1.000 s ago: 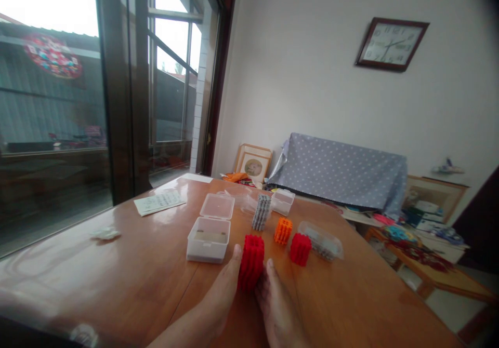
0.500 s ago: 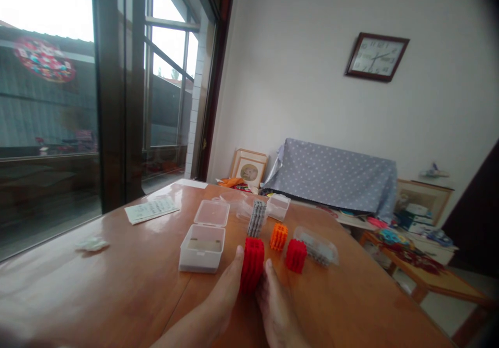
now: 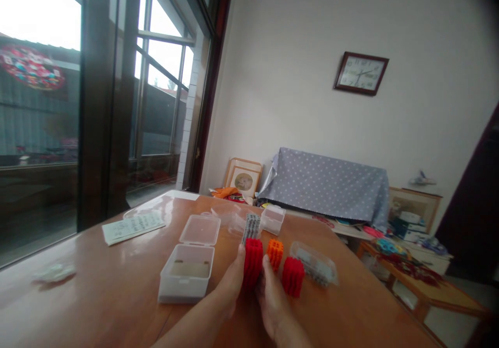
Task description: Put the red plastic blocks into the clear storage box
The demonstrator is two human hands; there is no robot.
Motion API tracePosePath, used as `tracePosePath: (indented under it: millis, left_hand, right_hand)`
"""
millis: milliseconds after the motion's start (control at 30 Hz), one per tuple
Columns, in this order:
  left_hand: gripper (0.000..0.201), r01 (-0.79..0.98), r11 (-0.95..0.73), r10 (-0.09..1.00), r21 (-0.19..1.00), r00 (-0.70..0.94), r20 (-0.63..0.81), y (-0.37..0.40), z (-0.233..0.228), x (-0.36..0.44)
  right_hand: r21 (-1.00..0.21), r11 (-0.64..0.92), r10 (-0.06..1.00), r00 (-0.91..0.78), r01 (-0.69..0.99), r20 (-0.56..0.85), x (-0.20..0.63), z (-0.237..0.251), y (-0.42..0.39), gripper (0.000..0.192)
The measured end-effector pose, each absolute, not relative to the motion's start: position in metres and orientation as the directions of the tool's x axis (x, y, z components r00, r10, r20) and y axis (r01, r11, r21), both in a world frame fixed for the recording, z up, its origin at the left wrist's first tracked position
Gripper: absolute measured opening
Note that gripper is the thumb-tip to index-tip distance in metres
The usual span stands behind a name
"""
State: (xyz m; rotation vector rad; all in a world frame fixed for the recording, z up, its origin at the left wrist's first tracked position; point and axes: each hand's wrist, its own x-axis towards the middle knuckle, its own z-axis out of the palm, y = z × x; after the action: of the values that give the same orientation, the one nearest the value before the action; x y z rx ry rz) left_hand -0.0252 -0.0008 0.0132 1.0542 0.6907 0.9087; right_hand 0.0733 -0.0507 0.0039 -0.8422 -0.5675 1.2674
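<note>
A tall red stack of ridged plastic pieces (image 3: 253,259) stands upright between my two hands. My left hand (image 3: 231,281) presses its left side with the thumb up, and my right hand (image 3: 270,292) holds the right side; their lower fingers are partly hidden. Just behind it rises a grey stack of similar pieces (image 3: 252,225), its lower part covered by the red one. An orange stack (image 3: 275,253) is close to my right thumb. Further right sits a shorter red stack (image 3: 293,277), beside a clear plastic container (image 3: 330,271) with grey pieces inside.
Left of my hands is a translucent box (image 3: 183,292) with its lid (image 3: 200,229) folded back. Behind the stacks is a small clear box (image 3: 273,220). Paper sheets (image 3: 132,227) and a small pale packet (image 3: 54,272) lie on the wooden table (image 3: 117,306).
The camera view has tilted up slightly, so the table objects appear lower. My hands and the tall red stack have moved forward, nearer the grey and orange stacks.
</note>
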Motion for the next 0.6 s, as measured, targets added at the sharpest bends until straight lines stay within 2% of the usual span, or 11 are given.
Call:
tracePosePath:
  millis: [267, 600]
  left_hand:
    - [0.078, -0.251, 0.232, 0.873, 0.94, 0.479, -0.088, 0.014, 0.008, -0.018]
    - [0.071, -0.291, 0.162, 0.888, 0.943, 0.461, -0.01, 0.007, 0.01, -0.021]
  right_hand:
    - [-0.81, 0.099, 0.958, 0.276, -0.578, -0.081, 0.08, 0.006, -0.041, 0.06]
    - [-0.825, 0.117, 0.944, 0.32, -0.553, -0.081, 0.084, -0.007, -0.038, 0.061]
